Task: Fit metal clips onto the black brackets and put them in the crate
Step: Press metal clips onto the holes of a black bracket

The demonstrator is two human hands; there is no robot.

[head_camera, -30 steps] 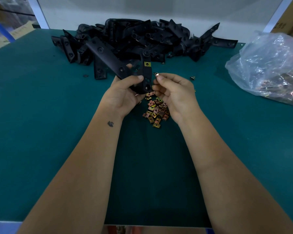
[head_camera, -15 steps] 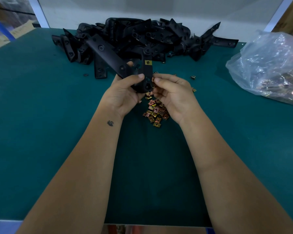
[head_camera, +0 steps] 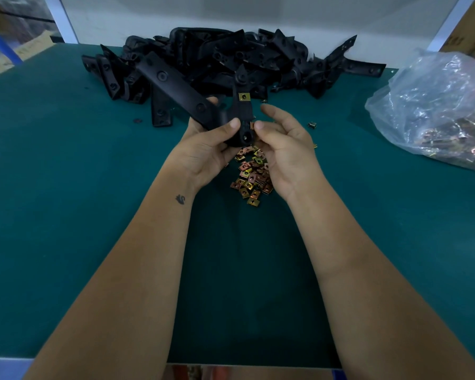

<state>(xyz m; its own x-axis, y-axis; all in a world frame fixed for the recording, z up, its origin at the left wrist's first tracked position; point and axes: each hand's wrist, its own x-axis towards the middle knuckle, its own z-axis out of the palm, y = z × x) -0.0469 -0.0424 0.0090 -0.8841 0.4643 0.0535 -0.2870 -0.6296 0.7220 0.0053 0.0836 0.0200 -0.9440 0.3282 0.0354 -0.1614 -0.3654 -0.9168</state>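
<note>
Above the middle of the green matte worktop (head_camera: 66, 215), a bent black bracket (head_camera: 192, 102) is gripped by the left hand (head_camera: 203, 149), thumb pressed over its elbow. One brassy square clip (head_camera: 244, 96) is already seated on the upright arm. The right hand (head_camera: 283, 149) is held beside the lower hole, fingers loosely curled; whether a clip is pinched can't be made out. Loose clips (head_camera: 251, 176) are piled underneath, partly hidden. More brackets (head_camera: 258, 56) are heaped along the far edge, and a crinkly plastic bag (head_camera: 433, 105) is cut off at the right edge.
</note>
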